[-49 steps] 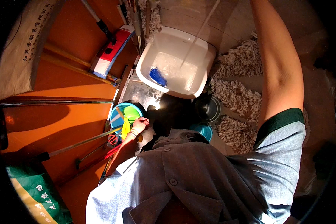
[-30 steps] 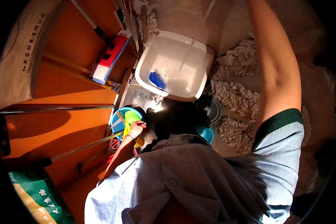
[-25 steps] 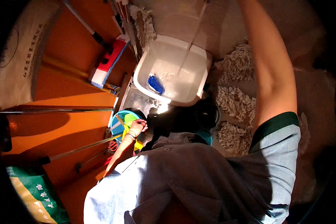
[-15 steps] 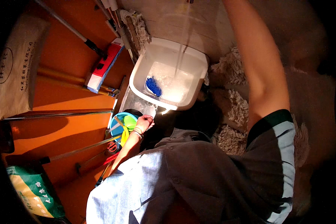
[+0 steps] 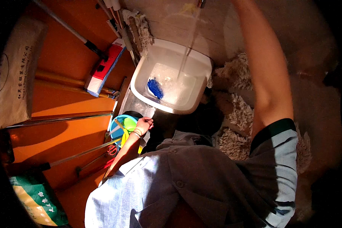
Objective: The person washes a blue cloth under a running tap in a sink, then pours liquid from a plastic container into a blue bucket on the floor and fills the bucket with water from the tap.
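Observation:
My left hand (image 5: 144, 125) is closed at the right rim of a blue bucket (image 5: 113, 126), its fingers curled; what they hold, if anything, I cannot make out. In the bucket lie a green object (image 5: 129, 123) and yellow items (image 5: 124, 137). My right forearm (image 5: 266, 57) rises past the top edge, its hand out of view. A stream of water (image 5: 183, 60) falls from a metal spout (image 5: 200, 3) into the white sink (image 5: 197, 102), where a blue brush-like object (image 5: 155, 88) sits.
Along the orange boards (image 5: 57, 136) at left stand several poles, a red-and-white flat mop (image 5: 103, 64), a brown cardboard piece (image 5: 19, 72) and a green bag (image 5: 38, 197). Shaggy mop heads (image 5: 237, 110) lie right of the sink, beside a dark shadowed area.
The view has shifted, with the sink now lower in the picture and the spout visible. My right arm sits further left; my left hand stays by the bucket. Shade covers more of the shirt.

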Tool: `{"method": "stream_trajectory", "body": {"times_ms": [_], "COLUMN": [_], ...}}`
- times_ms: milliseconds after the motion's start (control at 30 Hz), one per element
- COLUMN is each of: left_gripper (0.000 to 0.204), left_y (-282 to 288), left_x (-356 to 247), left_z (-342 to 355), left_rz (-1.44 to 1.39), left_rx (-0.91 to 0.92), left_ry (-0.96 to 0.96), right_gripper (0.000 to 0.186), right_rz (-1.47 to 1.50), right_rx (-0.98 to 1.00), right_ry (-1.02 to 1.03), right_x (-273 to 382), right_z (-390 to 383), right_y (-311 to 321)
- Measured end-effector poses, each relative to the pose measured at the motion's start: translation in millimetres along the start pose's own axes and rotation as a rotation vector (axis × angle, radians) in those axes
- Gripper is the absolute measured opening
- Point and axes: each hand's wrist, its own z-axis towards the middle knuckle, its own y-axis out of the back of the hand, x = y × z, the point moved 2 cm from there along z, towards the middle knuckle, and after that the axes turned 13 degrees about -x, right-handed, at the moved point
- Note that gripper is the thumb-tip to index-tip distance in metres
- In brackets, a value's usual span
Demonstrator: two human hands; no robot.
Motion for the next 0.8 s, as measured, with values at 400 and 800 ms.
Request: {"method": "stream_trajectory", "body": {"times_ms": [400,800], "left_gripper": [0.014,0.019], "left_y": [15,32], "left_x": [14,-5], "left_z": [14,49], "left_rz": [-0.014,-0.433], "left_rx": [-0.052,0.004], "left_ry": [-0.043,0.028], "right_gripper": [0.038,0.043], "right_rz": [0.097,-0.102], "right_rx": [0.007,1.485], "right_ry": [-0.004,0.045], "right_x": [-9,-102], "right_z": [4,-508], "right_y": [-6,-261]}}
